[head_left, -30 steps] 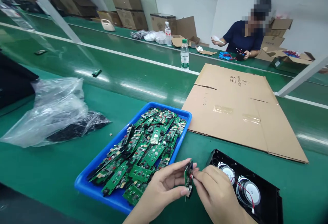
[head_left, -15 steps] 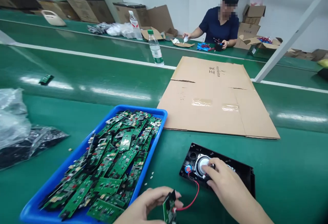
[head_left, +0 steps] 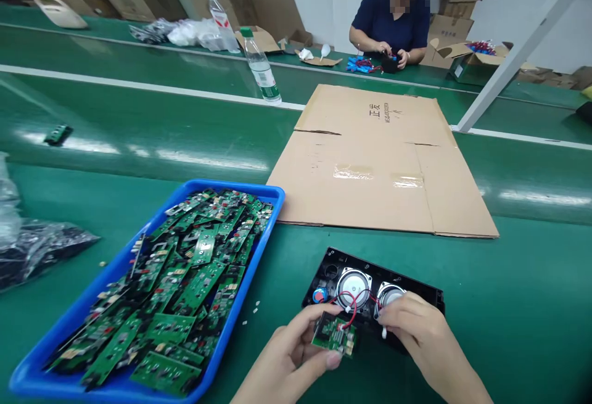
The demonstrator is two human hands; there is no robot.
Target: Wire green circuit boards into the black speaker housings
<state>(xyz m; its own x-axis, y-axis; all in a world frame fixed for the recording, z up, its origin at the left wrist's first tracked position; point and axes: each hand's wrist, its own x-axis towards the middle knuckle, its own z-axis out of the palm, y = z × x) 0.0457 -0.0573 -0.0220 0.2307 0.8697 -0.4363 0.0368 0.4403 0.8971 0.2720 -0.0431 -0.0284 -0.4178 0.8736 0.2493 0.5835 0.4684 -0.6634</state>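
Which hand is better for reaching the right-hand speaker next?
Probably the right hand: its fingers are at that speaker, while the left hand holds a green board.

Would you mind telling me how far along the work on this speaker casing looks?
Done: two round speakers sit in the black casing, and a red wire reaches the green board.
In hand: the left hand holds that board; the right hand is at the farther-right speaker.
Apparently left: the white connector isn't plugged into the board, which is outside the casing.
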